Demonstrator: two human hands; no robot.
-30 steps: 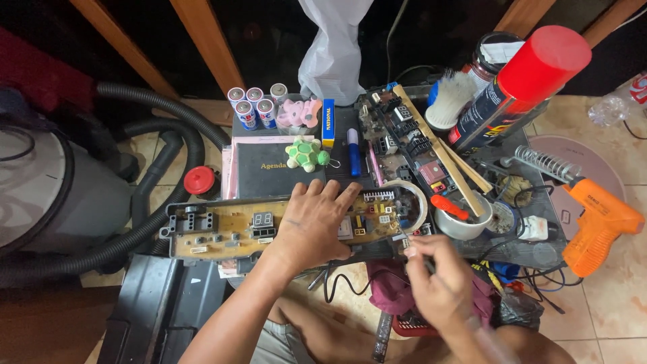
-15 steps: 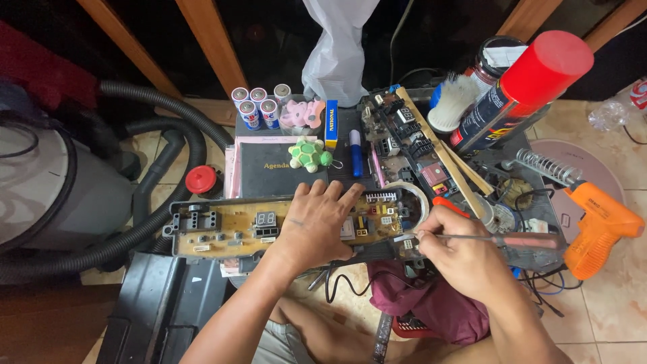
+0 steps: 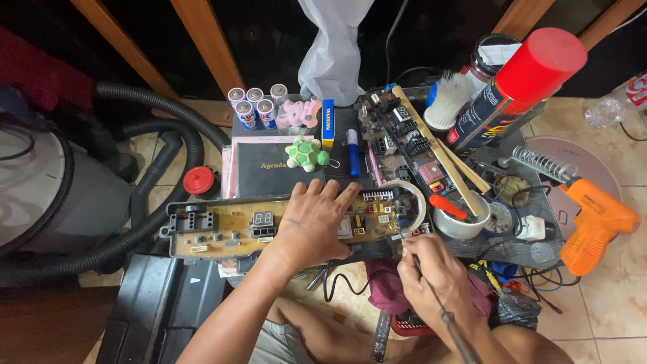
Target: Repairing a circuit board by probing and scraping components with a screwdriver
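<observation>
My left hand (image 3: 311,219) lies flat, fingers spread, pinning the circuit board (image 3: 222,228) on the bench. My right hand (image 3: 435,273) pinches 1 thin tool (image 3: 431,290) at the board's right end; a slip could scratch components.

A long, yellowish-tan printed circuit board (image 3: 229,232) studded with small black components and a digit display lies flat and crosswise on the worktop, its right half pressed under a palm, while a thin dark metal-tipped soldering tool (image 3: 438,303) slants toward its right end.
</observation>
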